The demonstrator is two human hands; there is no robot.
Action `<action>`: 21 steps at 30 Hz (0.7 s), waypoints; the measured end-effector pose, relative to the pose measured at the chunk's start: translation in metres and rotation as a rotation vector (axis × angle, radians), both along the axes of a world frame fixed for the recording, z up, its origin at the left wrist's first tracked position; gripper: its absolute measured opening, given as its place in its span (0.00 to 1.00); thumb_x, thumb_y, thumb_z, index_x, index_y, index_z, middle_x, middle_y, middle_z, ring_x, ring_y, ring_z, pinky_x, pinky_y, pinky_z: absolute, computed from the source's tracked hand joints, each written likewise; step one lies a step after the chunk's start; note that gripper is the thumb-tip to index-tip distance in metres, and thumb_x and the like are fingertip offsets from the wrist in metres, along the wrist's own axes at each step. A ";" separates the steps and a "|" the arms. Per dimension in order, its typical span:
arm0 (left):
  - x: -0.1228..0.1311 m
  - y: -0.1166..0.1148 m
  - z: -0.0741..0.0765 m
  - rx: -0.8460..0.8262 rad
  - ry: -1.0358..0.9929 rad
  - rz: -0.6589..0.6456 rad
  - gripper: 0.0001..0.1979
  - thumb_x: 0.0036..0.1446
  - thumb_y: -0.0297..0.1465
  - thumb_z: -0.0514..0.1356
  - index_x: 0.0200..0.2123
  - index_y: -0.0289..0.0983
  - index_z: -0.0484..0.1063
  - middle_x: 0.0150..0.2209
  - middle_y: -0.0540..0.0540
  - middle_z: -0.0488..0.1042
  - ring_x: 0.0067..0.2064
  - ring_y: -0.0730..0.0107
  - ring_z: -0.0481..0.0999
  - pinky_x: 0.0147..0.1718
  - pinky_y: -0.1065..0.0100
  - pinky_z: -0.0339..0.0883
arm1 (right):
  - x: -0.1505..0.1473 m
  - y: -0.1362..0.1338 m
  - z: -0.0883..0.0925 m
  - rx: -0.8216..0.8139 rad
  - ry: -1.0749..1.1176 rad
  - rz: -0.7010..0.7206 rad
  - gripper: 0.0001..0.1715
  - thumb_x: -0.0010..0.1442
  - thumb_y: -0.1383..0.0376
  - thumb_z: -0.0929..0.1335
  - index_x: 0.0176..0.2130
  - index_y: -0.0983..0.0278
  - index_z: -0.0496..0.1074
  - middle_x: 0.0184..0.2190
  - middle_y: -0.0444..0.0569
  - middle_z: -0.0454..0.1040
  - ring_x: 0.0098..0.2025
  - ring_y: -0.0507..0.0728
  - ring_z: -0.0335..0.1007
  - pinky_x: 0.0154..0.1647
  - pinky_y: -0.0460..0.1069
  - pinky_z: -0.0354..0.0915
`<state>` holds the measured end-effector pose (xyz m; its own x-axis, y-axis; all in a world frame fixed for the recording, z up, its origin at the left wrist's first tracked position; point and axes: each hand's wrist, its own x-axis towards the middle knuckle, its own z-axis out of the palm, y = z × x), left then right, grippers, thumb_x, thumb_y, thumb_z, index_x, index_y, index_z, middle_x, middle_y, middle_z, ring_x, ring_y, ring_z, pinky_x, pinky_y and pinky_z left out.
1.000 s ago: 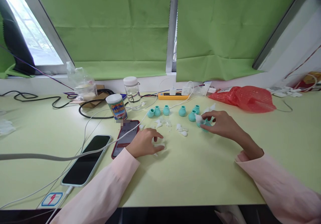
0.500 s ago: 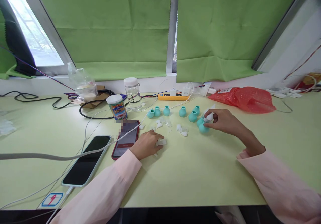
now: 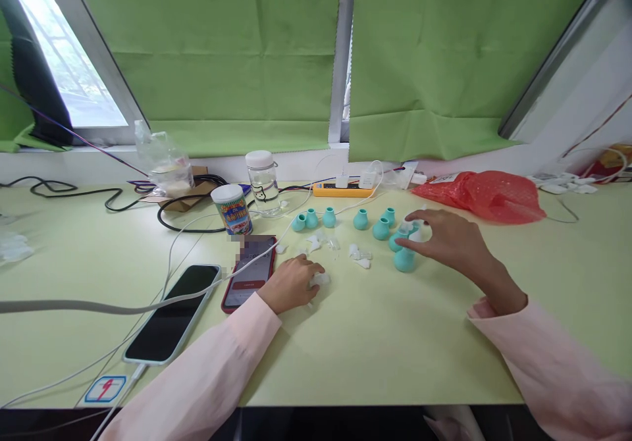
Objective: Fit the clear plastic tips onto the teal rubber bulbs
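Note:
My left hand (image 3: pixel 292 284) rests on the table with curled fingers. A small translucent plastic piece (image 3: pixel 322 278) lies between its thumb and forefinger. My right hand (image 3: pixel 447 238) hovers at the group of turquoise bulbs, thumb and fingers apart. Behind the gap between its fingertips a whitish piece (image 3: pixel 415 233) shows, apparently not gripped. Just below the thumb stands a round turquoise bulb (image 3: pixel 404 260) shaped like a little vase, touching another. More such bulbs (image 3: pixel 380 229) stand upright farther back. Small white and clear plastic pieces (image 3: pixel 359 254) lie scattered between my hands.
A red-edged phone (image 3: pixel 249 283) and a larger phone (image 3: pixel 172 316) lie left, crossed by a white cable (image 3: pixel 123 310). Behind them stand a printed canister (image 3: pixel 233 212) and a clear bottle (image 3: pixel 264 187). An orange power strip (image 3: pixel 340 191) and a red plastic bag (image 3: pixel 486 197) are at the back.
My right thumb and fingers have spread apart and let go of the white piece. The nearest bulb now shows more fully below the thumb. My left hand has stayed in place.

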<state>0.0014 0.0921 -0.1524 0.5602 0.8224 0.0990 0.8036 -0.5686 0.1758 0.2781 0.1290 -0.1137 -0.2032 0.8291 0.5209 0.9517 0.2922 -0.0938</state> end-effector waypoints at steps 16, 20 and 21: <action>0.007 -0.003 -0.013 -0.054 -0.109 -0.062 0.09 0.46 0.30 0.57 0.33 0.36 0.71 0.30 0.45 0.73 0.37 0.64 0.67 0.35 0.68 0.62 | -0.110 0.015 -0.059 -0.187 -0.391 0.459 0.09 0.55 0.68 0.60 0.30 0.66 0.69 0.33 0.55 0.66 0.40 0.60 0.57 0.32 0.51 0.55; 0.008 -0.002 -0.015 -0.044 -0.097 -0.071 0.10 0.48 0.32 0.56 0.34 0.35 0.72 0.29 0.44 0.72 0.36 0.63 0.67 0.35 0.67 0.61 | -0.108 0.013 -0.058 -0.207 -0.385 0.476 0.10 0.56 0.70 0.59 0.30 0.66 0.68 0.30 0.53 0.67 0.38 0.58 0.58 0.33 0.51 0.52; 0.008 -0.002 -0.015 -0.042 -0.089 -0.069 0.10 0.48 0.32 0.56 0.34 0.35 0.72 0.29 0.44 0.72 0.36 0.63 0.67 0.34 0.67 0.61 | -0.106 0.011 -0.057 -0.205 -0.372 0.484 0.10 0.56 0.70 0.59 0.30 0.66 0.68 0.30 0.52 0.68 0.38 0.58 0.58 0.33 0.52 0.52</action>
<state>0.0091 0.0898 -0.1678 0.6061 0.7868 0.1169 0.7430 -0.6124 0.2699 0.1719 0.1401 -0.1709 -0.7160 0.6732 0.1847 0.6961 0.7082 0.1174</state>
